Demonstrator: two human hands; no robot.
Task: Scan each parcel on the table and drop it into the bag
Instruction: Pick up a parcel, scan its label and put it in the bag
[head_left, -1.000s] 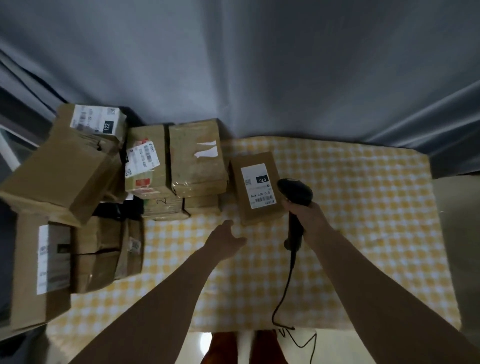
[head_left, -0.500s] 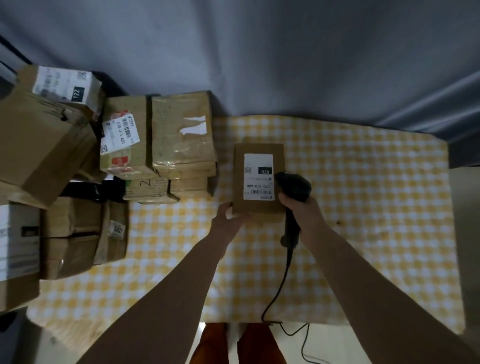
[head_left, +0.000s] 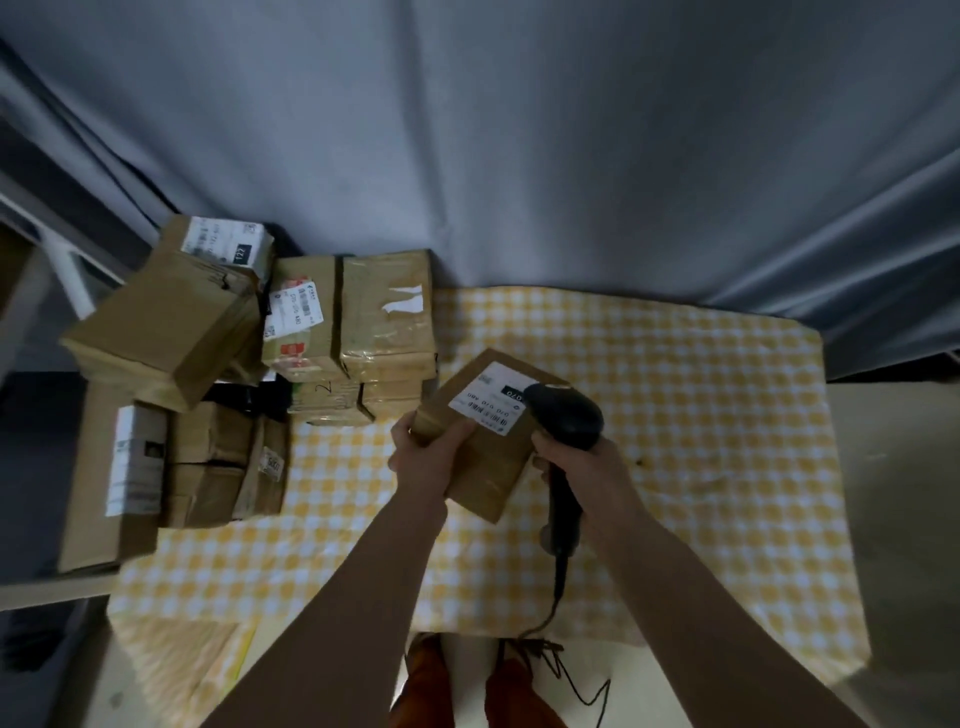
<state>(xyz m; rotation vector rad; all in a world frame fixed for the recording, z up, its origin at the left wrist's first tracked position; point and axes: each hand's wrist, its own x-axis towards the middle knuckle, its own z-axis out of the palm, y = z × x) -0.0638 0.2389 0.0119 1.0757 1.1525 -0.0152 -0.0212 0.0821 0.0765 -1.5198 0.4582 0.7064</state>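
Note:
A flat brown parcel (head_left: 485, 457) with a white label marked 070 is lifted and turned at an angle over the yellow checked tablecloth (head_left: 675, 415). My left hand (head_left: 426, 452) grips its left near corner, thumb on top. My right hand (head_left: 582, 467) is closed around the handle of a black corded barcode scanner (head_left: 566, 421), whose head hovers over the label's right end. The scanner's cable hangs off the table's front edge. No bag is in sight.
Several brown cardboard parcels (head_left: 353, 322) are stacked at the table's left side, some leaning, with more (head_left: 135, 467) piled at the left edge. A grey curtain (head_left: 519, 156) hangs behind the table. My legs in orange trousers (head_left: 431, 686) stand at the front edge.
My left hand reached the parcel, took hold of its corner and lifted and rotated it toward me. The scanner head moved over the label.

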